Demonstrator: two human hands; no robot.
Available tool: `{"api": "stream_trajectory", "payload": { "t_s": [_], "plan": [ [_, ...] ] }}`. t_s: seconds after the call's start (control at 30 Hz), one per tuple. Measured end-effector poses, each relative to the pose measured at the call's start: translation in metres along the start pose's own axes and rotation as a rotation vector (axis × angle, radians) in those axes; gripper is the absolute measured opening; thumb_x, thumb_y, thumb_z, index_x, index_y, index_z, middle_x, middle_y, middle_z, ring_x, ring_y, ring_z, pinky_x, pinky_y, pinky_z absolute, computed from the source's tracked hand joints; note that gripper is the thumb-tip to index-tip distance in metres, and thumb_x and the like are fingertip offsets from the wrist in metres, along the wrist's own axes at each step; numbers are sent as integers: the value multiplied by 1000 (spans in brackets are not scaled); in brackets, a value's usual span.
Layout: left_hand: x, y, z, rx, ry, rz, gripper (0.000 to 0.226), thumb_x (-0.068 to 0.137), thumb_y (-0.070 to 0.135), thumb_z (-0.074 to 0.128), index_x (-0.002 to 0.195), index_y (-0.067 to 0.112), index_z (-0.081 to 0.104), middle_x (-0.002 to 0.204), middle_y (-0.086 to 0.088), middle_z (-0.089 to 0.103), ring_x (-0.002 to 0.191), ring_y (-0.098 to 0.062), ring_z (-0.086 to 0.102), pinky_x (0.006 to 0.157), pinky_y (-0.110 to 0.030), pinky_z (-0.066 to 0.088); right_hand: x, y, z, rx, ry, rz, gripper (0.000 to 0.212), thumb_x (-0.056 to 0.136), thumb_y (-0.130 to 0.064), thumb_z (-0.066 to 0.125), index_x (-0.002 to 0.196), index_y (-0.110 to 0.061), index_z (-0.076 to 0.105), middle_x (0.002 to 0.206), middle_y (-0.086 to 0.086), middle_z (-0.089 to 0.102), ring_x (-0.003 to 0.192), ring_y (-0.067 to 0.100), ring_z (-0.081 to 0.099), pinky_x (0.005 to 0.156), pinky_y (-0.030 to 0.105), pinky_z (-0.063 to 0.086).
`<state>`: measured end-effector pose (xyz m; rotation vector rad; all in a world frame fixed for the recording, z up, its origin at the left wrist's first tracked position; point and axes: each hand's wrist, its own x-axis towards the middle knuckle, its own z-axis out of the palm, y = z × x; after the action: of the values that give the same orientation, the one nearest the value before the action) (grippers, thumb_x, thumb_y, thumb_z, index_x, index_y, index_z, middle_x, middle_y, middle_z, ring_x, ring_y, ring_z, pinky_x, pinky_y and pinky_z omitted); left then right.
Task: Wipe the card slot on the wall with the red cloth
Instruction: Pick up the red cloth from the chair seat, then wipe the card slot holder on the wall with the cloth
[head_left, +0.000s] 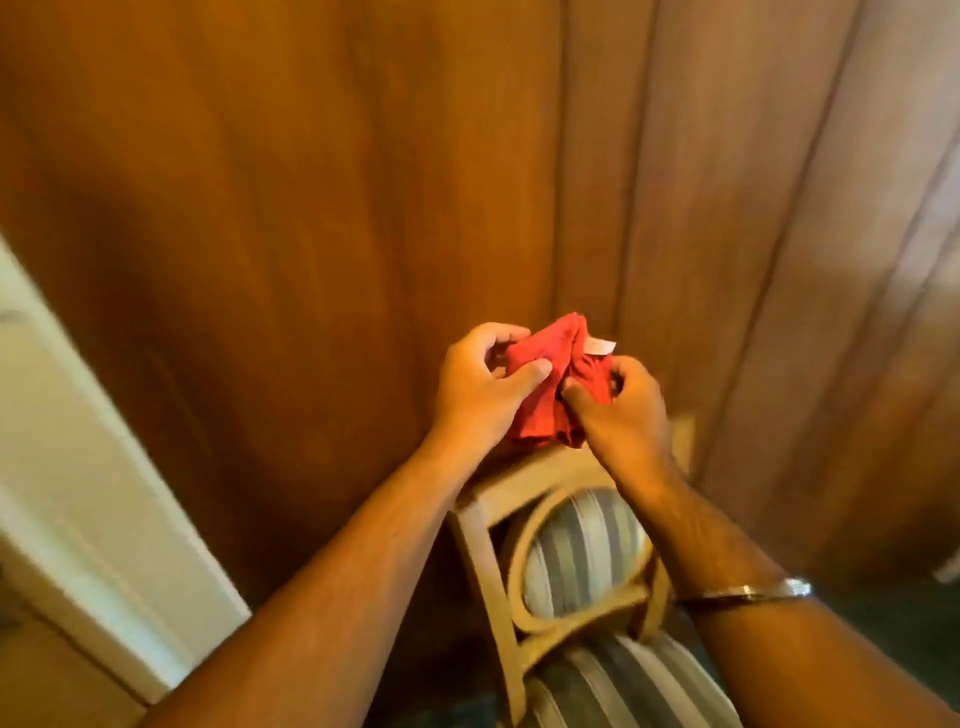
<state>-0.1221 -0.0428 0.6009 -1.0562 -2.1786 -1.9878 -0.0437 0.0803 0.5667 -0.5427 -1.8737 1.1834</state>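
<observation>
- One red cloth (550, 384), two hands, one chair (566, 566), one bracelet (748, 592) on the right wrist.
- Card slot not visible; the frame is motion-blurred.
- Cloth: bunched and creased, white tag (600, 345) at its top, held above the chair's top rail before the wood-panelled wall (291, 171).
- Left hand (480, 392) and right hand (621, 410): each grip pinches the cloth.

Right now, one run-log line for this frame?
stage: prep | both hands, left and right, bunch crumpled red cloth | above wooden striped-cushion chair | card slot: unseen
</observation>
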Motion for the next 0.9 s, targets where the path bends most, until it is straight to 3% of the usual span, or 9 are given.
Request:
{"api": "stream_trajectory", "payload": {
  "t_s": [0.1, 0.23, 0.33, 0.43, 0.57, 0.67, 0.73, 0.8, 0.9],
  "plan": [
    [4, 19, -71, 5, 153, 28, 23, 80, 16, 78, 99, 23, 68, 101, 4, 71, 89, -6, 67, 73, -17, 55, 9, -51, 55, 80, -112, -126, 29, 73, -28, 71, 97, -22, 57, 86, -10, 64, 74, 1, 59, 60, 17, 43],
    [-2, 30, -174, -135, 390, -36, 24, 83, 9, 75, 105, 13, 69, 104, -10, 74, 94, -19, 70, 78, -32, 58, -6, -120, 140, 214, -235, -279, 44, 71, -26, 73, 109, -23, 51, 92, -13, 60, 80, -3, 59, 65, 13, 44],
    [-10, 38, -249, -234, 517, -45, 23, 85, 9, 72, 108, 9, 68, 97, -9, 75, 85, -17, 71, 68, -25, 58, -23, -170, 199, 286, -290, -366, 59, 73, -24, 72, 122, -28, 39, 98, -11, 57, 85, -4, 58, 70, 14, 45],
    [-17, 46, -320, -283, 571, -46, 18, 86, 13, 71, 104, 15, 69, 86, 0, 78, 76, -13, 74, 59, -25, 58, -42, -219, 254, 283, -349, -532, 55, 76, -19, 68, 122, -33, 40, 108, -5, 55, 95, 3, 54, 78, 19, 45],
    [-12, 57, -398, -253, 641, 9, 20, 86, 21, 73, 106, 20, 68, 91, 0, 79, 78, -15, 76, 56, -28, 56, -60, -274, 317, 215, -392, -754, 49, 84, -20, 57, 123, -44, 43, 112, -8, 47, 93, -14, 43, 73, 2, 33],
    [-3, 60, -435, -234, 672, 94, 23, 85, 23, 75, 106, 25, 66, 96, 0, 79, 83, -15, 76, 58, -24, 57, -66, -297, 348, 176, -395, -856, 46, 90, -31, 47, 131, -49, 36, 113, -9, 42, 93, -4, 46, 69, 9, 38],
    [4, 57, -450, -221, 684, 136, 26, 83, 24, 77, 105, 29, 66, 99, 1, 77, 86, -13, 76, 61, -24, 58, -70, -305, 363, 159, -391, -895, 45, 91, -48, 36, 134, -53, 27, 120, -7, 40, 96, 4, 49, 70, 18, 48],
    [12, 54, -458, -202, 694, 152, 28, 81, 26, 79, 104, 33, 66, 103, 2, 75, 88, -12, 75, 62, -24, 59, -73, -309, 371, 106, -396, -924, 53, 86, -65, 29, 137, -56, 17, 128, -6, 35, 100, 8, 48, 72, 23, 52],
    [25, 50, -465, -224, 643, 132, 29, 81, 27, 78, 106, 35, 66, 107, 3, 74, 93, -21, 74, 63, -26, 59, -68, -312, 384, -10, -420, -939, 70, 77, -75, 33, 139, -53, 10, 138, -6, 27, 110, 14, 44, 79, 22, 47]
  ]
}}
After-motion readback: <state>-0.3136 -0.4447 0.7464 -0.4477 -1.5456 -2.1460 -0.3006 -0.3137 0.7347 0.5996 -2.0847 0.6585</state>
